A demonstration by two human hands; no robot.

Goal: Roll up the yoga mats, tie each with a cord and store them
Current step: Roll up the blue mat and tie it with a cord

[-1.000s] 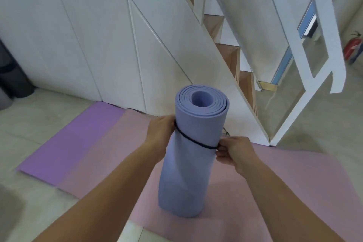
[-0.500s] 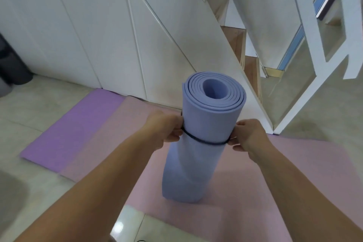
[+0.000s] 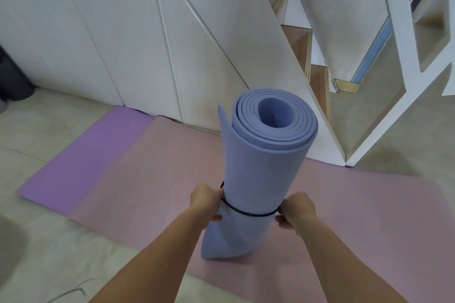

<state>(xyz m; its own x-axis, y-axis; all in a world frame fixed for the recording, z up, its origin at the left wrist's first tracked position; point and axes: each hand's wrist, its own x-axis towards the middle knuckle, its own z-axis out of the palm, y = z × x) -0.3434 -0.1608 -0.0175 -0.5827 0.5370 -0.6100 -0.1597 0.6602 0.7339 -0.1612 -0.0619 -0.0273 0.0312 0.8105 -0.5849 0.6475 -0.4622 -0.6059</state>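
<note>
A rolled blue yoga mat [image 3: 261,162] stands upright on a pink mat [image 3: 357,216] spread flat on the floor. A thin black cord [image 3: 248,213] loops around the roll's lower part. My left hand [image 3: 205,200] pinches the cord at the roll's left side. My right hand [image 3: 296,211] pinches it at the right side. The roll's outer edge flares loose at the top left. A purple mat [image 3: 81,155] lies flat, partly under the pink one on the left.
White slanted cabinet panels [image 3: 138,39] under a staircase stand just behind the mats. Wooden steps [image 3: 299,42] rise at the right, with a white railing frame [image 3: 406,81]. A dark object [image 3: 12,76] sits at the far left. Pale floor tiles [image 3: 49,253] surround the mats.
Both hands slid the cord loop down the roll, from near its top to its lower part. The view has come closer over the roll's top.
</note>
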